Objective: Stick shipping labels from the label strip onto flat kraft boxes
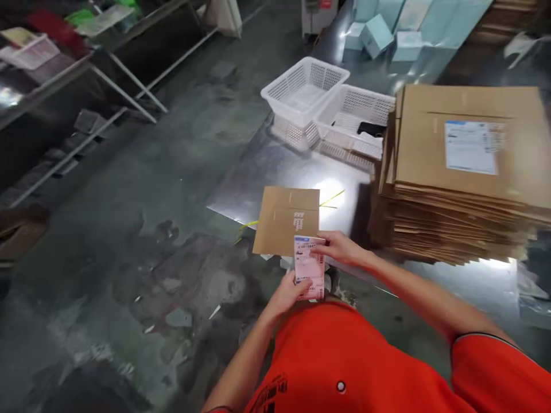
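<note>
Between my hands, close to my body, is a printed label sheet [309, 265] with barcodes and a blue strip on top. My left hand [287, 293] grips its lower left edge, thumb on the face. At the upper right edge, my right hand [339, 246] pinches the same sheet. Just beyond it a flat brown cardboard piece [279, 221] with white print lies at the table's near corner, partly over the edge. The sheet overlaps the cardboard's lower right corner in view. Yellow straps [332, 199] stick out from under the cardboard.
A tall stack of flat cardboard [465, 189], a white label on top, stands at right on the metal table [297, 172]. White plastic baskets [301, 86] sit behind, one holding a black object [371, 129]. Light-blue boxes [376, 35] are at the back. Scraps litter the floor.
</note>
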Available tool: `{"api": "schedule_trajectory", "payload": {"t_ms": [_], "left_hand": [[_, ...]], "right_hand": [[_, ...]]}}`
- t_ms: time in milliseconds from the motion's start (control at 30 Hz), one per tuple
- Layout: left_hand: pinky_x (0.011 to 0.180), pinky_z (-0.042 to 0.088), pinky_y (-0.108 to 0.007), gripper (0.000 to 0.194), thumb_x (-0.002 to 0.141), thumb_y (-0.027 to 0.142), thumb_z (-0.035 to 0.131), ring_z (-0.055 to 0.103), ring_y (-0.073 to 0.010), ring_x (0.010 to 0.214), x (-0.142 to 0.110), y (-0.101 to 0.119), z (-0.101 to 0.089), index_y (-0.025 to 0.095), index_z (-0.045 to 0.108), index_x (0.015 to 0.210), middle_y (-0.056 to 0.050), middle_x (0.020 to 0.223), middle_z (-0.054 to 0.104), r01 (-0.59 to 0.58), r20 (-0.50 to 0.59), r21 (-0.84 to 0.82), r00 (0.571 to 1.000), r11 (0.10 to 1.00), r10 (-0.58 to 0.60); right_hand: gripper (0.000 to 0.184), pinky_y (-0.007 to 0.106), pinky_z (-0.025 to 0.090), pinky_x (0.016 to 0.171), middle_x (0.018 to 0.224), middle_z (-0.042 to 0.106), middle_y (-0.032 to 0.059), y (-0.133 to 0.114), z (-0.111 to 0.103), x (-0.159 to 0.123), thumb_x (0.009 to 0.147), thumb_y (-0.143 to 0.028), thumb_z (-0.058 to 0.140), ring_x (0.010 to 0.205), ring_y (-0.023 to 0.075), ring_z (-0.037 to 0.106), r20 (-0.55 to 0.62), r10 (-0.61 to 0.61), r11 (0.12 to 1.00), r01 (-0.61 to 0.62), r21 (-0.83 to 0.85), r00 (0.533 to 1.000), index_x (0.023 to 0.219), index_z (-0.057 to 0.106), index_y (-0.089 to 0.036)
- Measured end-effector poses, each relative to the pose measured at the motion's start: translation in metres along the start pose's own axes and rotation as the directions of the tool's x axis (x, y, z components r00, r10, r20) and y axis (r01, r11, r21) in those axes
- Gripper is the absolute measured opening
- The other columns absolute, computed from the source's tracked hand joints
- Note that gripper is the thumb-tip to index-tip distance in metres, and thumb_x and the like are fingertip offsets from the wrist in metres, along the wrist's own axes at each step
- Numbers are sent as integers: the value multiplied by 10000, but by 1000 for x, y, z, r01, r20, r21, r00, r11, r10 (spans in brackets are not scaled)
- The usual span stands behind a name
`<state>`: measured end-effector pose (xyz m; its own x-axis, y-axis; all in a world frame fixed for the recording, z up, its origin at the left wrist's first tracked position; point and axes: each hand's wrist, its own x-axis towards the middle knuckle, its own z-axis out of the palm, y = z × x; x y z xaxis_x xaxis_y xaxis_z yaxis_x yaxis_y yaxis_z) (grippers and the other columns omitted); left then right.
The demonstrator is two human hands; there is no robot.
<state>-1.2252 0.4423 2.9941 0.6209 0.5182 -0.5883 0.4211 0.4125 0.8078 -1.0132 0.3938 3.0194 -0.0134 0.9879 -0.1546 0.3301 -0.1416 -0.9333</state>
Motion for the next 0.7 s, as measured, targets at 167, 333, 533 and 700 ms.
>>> {"api": "schedule_trajectory", "payload": {"t_ms": [167,333,533,700], "left_hand": [[713,481,-232,346,655,330,724,613,-164,806,15,10,-26,122,645,920,-64,898,681,-197,-291,-144,945,970,148],[514,348,-182,288,631,353,722,447,-77,533,50,-15,-40,136,538,588,42,541,510,-124,-373,-74,924,990,87],[633,485,-239,366,561,304,792,631,-170,728,61,-84,-60,106,690,851,-69,833,717,135,-280,-228,939,964,-198],[631,542,-349,378,507,305,843,668,-242,645,14,-132,-94,68,719,774,-117,693,716,332,-238,-275,886,902,-399]], "right_hand": [[483,189,351,544,646,525,3,24,45,22,876,-579,482,631,112,467,33,51,997,-53,65,998,741,589,-128],[379,215,381,632,814,607,34,49,69,40,898,-506,504,709,122,518,-79,27,996,-33,-79,996,874,620,-146],[209,298,403,826,940,616,82,92,67,118,925,-323,510,911,192,536,-228,11,887,-115,-447,973,923,620,-145],[592,450,355,925,1211,542,155,100,58,163,835,-400,659,1091,329,468,-310,98,630,-300,-716,946,1355,469,-190]]}}
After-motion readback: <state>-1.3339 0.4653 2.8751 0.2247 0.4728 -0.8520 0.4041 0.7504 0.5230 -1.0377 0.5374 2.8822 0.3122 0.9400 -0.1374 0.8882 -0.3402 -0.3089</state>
